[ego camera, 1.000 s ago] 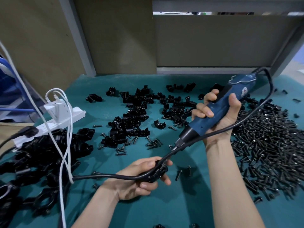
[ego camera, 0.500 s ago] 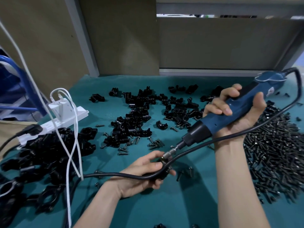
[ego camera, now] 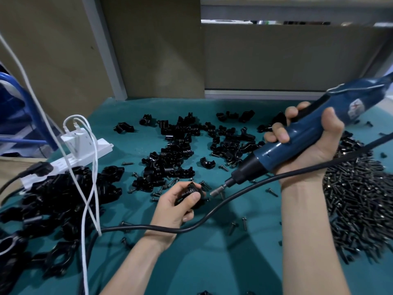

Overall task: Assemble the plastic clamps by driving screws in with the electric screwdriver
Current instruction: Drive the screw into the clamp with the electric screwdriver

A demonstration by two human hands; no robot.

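Observation:
My left hand (ego camera: pixel 174 204) grips a black plastic clamp (ego camera: pixel 191 193) just above the green mat, thumb on its front. My right hand (ego camera: pixel 306 145) is wrapped round the blue electric screwdriver (ego camera: pixel 297 135), which slants down to the left. Its bit tip (ego camera: pixel 214 193) sits right beside the clamp's right side; whether it touches a screw is hidden. The screwdriver's black cord (ego camera: pixel 234 198) loops under the tool and across my left wrist. Loose clamp halves (ego camera: pixel 174 154) lie in the middle of the mat. A big heap of black screws (ego camera: pixel 357 201) is on the right.
A pile of finished black clamps (ego camera: pixel 53 201) fills the left front. A white power strip (ego camera: pixel 85 154) with a charger and white cables (ego camera: pixel 91 188) stands at the left. Stray screws (ego camera: pixel 244 223) dot the green mat (ego camera: pixel 212 262). Brown panels (ego camera: pixel 148 50) wall the back.
My left hand turned the clamp upright and moved it away from under the cord. The screwdriver swung right and higher, its bit now beside the clamp. The view shifted left.

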